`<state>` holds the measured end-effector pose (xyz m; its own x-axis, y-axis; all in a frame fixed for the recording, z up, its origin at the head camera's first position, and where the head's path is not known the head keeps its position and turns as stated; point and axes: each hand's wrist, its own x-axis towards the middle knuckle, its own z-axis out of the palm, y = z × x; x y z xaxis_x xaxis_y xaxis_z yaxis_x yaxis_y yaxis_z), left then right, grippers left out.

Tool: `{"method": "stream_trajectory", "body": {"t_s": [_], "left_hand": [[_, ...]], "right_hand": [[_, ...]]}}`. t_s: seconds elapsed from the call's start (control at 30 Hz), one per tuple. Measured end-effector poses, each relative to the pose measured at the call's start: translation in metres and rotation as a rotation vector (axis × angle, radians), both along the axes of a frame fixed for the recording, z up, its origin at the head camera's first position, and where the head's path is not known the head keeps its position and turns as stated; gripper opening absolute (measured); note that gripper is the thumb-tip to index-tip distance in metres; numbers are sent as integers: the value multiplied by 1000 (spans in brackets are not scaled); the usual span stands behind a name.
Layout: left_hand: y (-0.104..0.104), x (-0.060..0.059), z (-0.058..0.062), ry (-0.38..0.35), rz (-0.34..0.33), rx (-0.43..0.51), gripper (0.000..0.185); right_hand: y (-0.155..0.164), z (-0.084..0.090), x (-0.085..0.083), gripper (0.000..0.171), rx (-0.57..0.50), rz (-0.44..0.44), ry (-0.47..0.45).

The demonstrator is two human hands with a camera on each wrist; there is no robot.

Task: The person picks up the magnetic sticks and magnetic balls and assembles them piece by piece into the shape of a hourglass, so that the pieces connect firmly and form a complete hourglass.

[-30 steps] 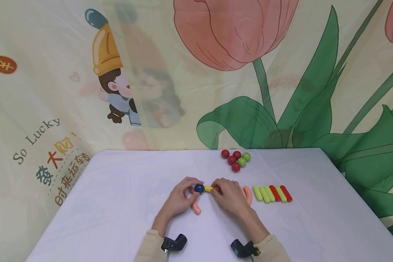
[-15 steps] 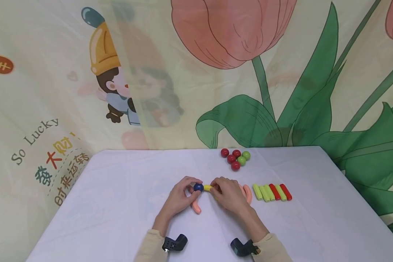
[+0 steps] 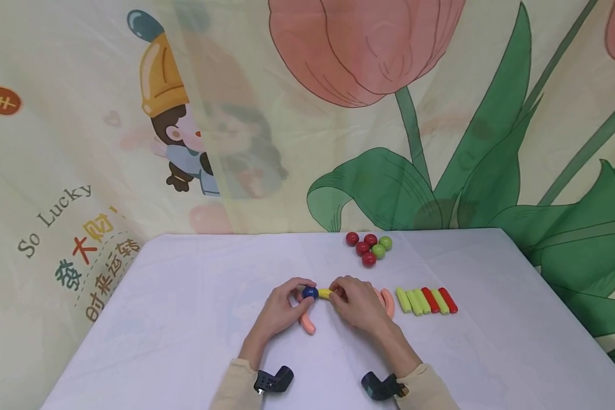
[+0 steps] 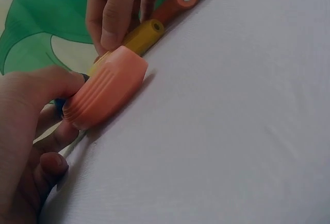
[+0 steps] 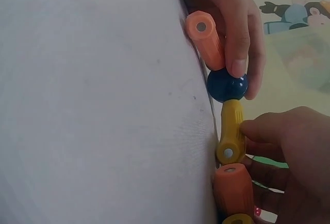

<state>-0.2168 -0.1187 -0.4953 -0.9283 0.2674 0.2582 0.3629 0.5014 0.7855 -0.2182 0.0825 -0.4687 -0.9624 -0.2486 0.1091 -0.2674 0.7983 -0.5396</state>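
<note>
In the head view my left hand (image 3: pixel 283 306) pinches a dark blue ball (image 3: pixel 310 292) between thumb and fingers, low over the white table. A yellow curved magnetic rod (image 3: pixel 324 294) joins the ball's right side, and my right hand (image 3: pixel 360 303) pinches that rod. From the ball a pink curved magnetic rod (image 3: pixel 307 324) sticks out toward me. The right wrist view shows the blue ball (image 5: pixel 227 86) touching both the pink rod (image 5: pixel 206 44) and the yellow rod (image 5: pixel 232 123). Other pink and yellow rods lie beside the right hand, partly hidden by it.
Pink curved rods (image 3: pixel 388 303) lie just right of my right hand. Farther right is a row of light green rods (image 3: pixel 413 303) and red rods (image 3: pixel 448 300). Several red balls (image 3: pixel 362 248) and two green balls (image 3: pixel 378 251) sit near the table's back edge.
Both hands keep their grips on the blue ball and the yellow rod with hardly any movement. The head view has shifted slightly.
</note>
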Motion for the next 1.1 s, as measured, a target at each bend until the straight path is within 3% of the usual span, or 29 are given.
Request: {"method": "stream_trajectory", "body": {"t_s": [0.87,1.1], "left_hand": [[-2,-2,-1,15,61,-20,30],[-2,-3,-3,32,51,-8,29]], "right_hand": [[13,4,-14,13,-66,-62,-26],[22,4,-19,15,-84,-90,-25]]}}
